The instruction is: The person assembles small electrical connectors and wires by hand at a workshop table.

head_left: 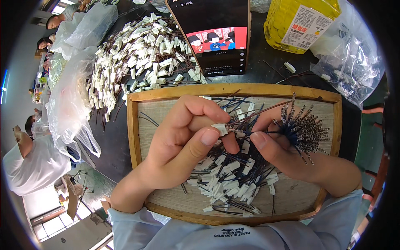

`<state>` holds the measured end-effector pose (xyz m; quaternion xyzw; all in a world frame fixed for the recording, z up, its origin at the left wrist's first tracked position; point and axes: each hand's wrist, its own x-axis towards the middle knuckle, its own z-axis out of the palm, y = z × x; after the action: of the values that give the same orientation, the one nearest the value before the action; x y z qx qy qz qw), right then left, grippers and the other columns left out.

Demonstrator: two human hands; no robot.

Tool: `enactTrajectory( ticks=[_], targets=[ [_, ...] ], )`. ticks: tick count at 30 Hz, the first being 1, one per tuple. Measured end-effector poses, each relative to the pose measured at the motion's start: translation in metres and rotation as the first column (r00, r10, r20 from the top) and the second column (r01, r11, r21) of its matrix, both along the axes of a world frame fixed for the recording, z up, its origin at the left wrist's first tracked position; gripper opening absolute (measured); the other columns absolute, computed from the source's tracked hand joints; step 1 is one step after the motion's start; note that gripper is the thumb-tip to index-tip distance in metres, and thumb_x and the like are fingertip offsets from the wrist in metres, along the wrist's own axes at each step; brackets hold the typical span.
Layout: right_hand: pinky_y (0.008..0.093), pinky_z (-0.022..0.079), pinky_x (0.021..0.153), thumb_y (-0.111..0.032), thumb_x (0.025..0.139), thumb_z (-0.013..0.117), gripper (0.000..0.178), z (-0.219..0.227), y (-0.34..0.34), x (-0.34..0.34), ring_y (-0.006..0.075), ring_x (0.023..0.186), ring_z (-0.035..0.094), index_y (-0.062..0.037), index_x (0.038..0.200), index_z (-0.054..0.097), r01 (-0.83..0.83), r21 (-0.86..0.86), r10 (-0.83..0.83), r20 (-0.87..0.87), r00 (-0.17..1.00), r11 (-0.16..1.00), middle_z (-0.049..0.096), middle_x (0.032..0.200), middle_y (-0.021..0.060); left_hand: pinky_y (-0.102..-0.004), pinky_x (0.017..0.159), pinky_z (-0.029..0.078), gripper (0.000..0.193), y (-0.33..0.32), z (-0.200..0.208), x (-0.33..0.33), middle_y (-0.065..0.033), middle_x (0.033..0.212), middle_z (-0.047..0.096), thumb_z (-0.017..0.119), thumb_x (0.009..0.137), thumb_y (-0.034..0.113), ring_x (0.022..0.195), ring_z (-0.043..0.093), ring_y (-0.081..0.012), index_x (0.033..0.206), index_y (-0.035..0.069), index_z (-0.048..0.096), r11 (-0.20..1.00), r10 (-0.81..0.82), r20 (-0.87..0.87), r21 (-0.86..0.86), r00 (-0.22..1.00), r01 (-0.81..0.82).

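White plastic connector (219, 128) is pinched between thumb and forefinger of the left hand (183, 141) at the centre of the wooden tray (134, 137), while the right hand (283, 150) is closed around a bundle of dark wires (302, 127) fanned toward 3 o'clock, one wire being held at the connector. A heap of finished wired connectors (229, 175) is seen at 6 o'clock and a larger pile (137, 58) on the counter at 11 o'clock, so much appears done, though many wires are left. Whether the wire tip is seated is hidden by the fingers.
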<state>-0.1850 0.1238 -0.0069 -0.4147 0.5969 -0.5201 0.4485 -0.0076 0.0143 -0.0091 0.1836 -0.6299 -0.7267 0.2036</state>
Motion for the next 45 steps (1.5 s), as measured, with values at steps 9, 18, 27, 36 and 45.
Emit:
enactTrajectory(
  ticks=[9,18,27,36,45],
  targets=[
    [0.0186,0.044,0.063,-0.014,0.084,0.064,0.013,0.002,0.004,-0.003,0.0039,0.071,0.053,-0.0026,0.088,0.057,-0.115,0.135,0.084,0.215,0.973,0.984,0.058,0.083,0.0031,-0.0239,0.079,0.045,0.021,-0.001,0.000,0.003,-0.0097,0.095,0.055,0.045,0.092,-0.001,0.091,0.058,-0.0134,0.112,-0.001,0.040,0.989,-0.113,-0.026,-0.098,0.993,0.110],
    [0.0226,0.048,0.059,-0.011,0.080,0.069,0.013,-0.011,-0.002,-0.003,0.0092,0.067,0.061,0.0007,0.084,0.065,-0.133,-0.050,0.138,0.105,0.985,0.990,0.065,0.073,0.0059,-0.0262,0.070,0.051,0.021,0.001,0.002,0.005,-0.0142,0.103,0.058,0.051,0.089,-0.002,0.083,0.065,-0.0167,0.109,-0.003,0.045,0.938,-0.128,0.090,-0.313,0.988,0.150],
    [0.0201,0.044,0.053,-0.011,0.081,0.069,0.013,-0.008,-0.001,0.003,0.0058,0.062,0.055,0.0003,0.079,0.062,0.074,-0.110,-0.059,0.130,0.990,0.991,0.062,0.073,0.0010,-0.0158,0.058,0.038,0.026,-0.008,0.006,0.010,-0.0063,0.094,0.052,0.042,0.095,0.013,0.068,0.048,-0.0045,0.116,-0.001,0.038,0.841,0.007,0.124,-0.538,0.992,0.062],
    [0.0204,0.042,0.055,-0.012,0.082,0.068,0.016,0.001,-0.001,-0.008,0.0042,0.066,0.052,0.0001,0.087,0.060,-0.263,0.076,0.269,-0.101,0.958,0.962,0.061,0.079,0.0015,-0.0184,0.037,0.017,0.021,-0.030,0.005,0.008,0.0044,0.058,0.031,0.036,0.097,0.025,0.042,0.020,-0.0027,0.103,0.007,0.044,0.897,0.442,-0.080,0.026,0.894,-0.441],
    [0.0219,0.039,0.061,-0.015,0.090,0.056,0.021,-0.002,-0.001,0.002,0.0055,0.067,0.048,-0.0014,0.105,0.051,-0.037,0.061,0.028,0.156,0.987,0.997,0.052,0.074,-0.0010,-0.0235,0.056,0.042,0.056,-0.023,0.016,0.012,-0.0211,0.123,0.047,0.051,0.079,0.001,0.074,0.055,-0.0162,0.132,-0.008,0.033,0.992,0.029,0.092,0.121,0.995,-0.040]
  ],
)
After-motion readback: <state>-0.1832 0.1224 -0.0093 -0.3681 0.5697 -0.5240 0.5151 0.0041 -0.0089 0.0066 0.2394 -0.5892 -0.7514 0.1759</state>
